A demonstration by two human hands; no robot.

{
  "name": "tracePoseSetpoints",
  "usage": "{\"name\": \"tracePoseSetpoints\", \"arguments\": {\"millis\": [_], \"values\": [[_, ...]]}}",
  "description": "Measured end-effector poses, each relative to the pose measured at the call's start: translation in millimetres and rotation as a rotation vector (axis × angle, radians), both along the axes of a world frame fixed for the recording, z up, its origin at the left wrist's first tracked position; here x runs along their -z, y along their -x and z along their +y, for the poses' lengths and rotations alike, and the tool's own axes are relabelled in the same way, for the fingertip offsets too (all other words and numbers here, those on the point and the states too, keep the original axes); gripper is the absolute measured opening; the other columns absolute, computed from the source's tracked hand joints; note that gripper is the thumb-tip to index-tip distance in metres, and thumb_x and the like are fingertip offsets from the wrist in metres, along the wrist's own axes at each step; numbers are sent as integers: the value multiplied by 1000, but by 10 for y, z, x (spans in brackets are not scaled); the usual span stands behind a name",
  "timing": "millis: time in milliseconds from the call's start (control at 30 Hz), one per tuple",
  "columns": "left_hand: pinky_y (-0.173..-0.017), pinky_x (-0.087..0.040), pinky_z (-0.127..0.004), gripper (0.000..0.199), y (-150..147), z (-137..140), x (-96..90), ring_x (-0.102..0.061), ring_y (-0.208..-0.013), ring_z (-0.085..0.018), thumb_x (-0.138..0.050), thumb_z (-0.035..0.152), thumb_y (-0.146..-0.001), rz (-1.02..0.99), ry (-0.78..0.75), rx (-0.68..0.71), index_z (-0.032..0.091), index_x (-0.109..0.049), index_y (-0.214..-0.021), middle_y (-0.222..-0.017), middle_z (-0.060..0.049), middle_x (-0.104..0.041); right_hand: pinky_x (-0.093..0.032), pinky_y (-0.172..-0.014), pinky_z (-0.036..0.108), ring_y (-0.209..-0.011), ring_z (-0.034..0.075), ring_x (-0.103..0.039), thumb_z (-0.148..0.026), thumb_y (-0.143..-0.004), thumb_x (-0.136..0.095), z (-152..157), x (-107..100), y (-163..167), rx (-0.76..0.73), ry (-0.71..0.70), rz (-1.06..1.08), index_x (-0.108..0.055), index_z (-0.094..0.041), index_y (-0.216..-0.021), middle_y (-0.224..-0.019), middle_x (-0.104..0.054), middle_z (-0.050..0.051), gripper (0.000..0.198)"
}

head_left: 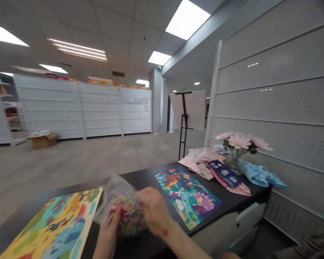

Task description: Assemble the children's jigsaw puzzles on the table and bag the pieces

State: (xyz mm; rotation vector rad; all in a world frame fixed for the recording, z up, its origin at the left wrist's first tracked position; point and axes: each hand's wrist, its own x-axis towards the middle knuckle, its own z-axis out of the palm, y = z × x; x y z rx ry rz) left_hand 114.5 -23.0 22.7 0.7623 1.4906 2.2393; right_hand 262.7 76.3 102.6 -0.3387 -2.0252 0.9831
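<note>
A clear plastic bag [124, 190] full of small colourful pieces is in front of me, above the dark tabletop. My left hand [112, 219] holds it from the near left side, with the thumb lying over the pieces. My right hand [152, 207] is closed at the bag's right side; motion blurs its fingers. To the left of the bag lies a yellow picture board [62, 223] printed with animals. On its right is a dark blue picture sheet [187, 196] with a peacock and other animals.
Pink cloths [194, 163], a navy card [224, 173], a vase of pink flowers [239, 142] and a blue checked cloth [260, 173] crowd the table's right end. Behind stands an easel [183, 126]. A white panel wall [272, 90] rises at right; a cardboard box [43, 140] sits on the floor.
</note>
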Motion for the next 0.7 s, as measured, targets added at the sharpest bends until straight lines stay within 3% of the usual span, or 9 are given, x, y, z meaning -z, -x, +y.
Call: {"name": "tracePoseSetpoints", "arguments": {"millis": [67,167,300,367,433,533,633,667,700], "values": [[-96,-56,-48,64,26,-5,-21,-71,-105,-35,-74,70,-75,6,17,-24,18,-70,-111,-103,-11,-77,-47,-97,37,-99,24,-66,-63,-101,-34,17,-25,-2,104,8,-34,-76,-24,-101,-101,-75,8,58],[-100,-52,-45,54,-1,-58,-121,-68,-109,-34,-73,65,-79,134,37,-49,16,-74,-103,-106,-11,-76,-47,-100,37,-106,25,-66,-59,-101,-40,48,95,28,-47,-37,-68,-76,-26,-108,-110,-75,8,50],[-98,-50,-40,44,-168,-149,-468,-67,-108,-31,-57,57,-95,358,60,-35,19,-77,-101,-105,-11,-76,-42,-110,46,-114,29,-64,-65,-100,-33,117,436,46,144,283,43,-76,-23,-108,-107,-76,11,60],[-90,-52,-35,39,-221,-174,-651,-67,-99,-27,-55,51,-98,541,82,94,20,-79,-98,-102,-10,-75,-42,-111,46,-121,31,-62,-68,-94,-46,123,594,47,77,361,51,-72,-22,-117,-119,-73,13,58],[-78,-52,-30,36,-215,-182,-777,-67,-84,-24,-60,50,-95,646,126,83,21,-78,-82,-88,-7,-73,-45,-108,45,-120,31,-63,-67,-90,-54,98,674,48,16,428,88,-67,-22,-123,-124,-71,13,58],[-61,-46,-27,45,-179,-179,-846,-58,-63,-20,-60,56,-92,560,171,-127,20,-72,-68,-64,-2,-63,-52,-95,41,-101,28,-69,-63,-88,-60,64,614,53,-6,488,122,-67,-21,-117,-111,-74,11,51],[-58,-42,-25,40,-208,-172,-839,-54,-61,-17,-68,52,-87,633,199,-19,20,-69,-63,-62,0,-61,-54,-82,35,-85,25,-68,-61,-85,-66,101,431,46,-42,397,115,-70,-20,-102,-96,-75,8,45],[-61,-42,-25,37,-216,-168,-831,-55,-63,-17,-68,49,-88,680,212,40,20,-70,-65,-65,-1,-62,-53,-77,33,-80,24,-66,-62,-84,-66,123,369,37,10,367,127,-71,-19,-93,-88,-74,6,44],[-62,-42,-25,37,-214,-161,-821,-56,-64,-17,-66,49,-89,641,220,-26,20,-71,-67,-65,0,-62,-52,-72,32,-75,23,-64,-62,-84,-65,139,314,27,93,342,142,-71,-19,-84,-79,-72,5,44]]}}
